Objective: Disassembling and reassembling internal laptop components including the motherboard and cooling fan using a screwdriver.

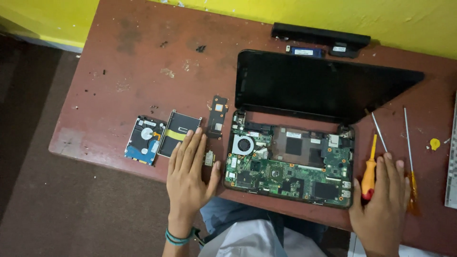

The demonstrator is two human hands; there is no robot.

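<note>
The left hand lies flat, fingers spread, on the surface, at nine o'clock from the open laptop. The right hand rests flat on the orange screwdriver, at three o'clock. I think slow, gentle moves work best near the tiny parts.

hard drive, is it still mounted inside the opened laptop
No, the hard drive lies on the table, left of the laptop.

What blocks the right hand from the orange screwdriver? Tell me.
Nothing visible does. The right hand lies flat on the table with the orange screwdriver right at its thumb side, touching or nearly so. The opened laptop sits further left.
</note>
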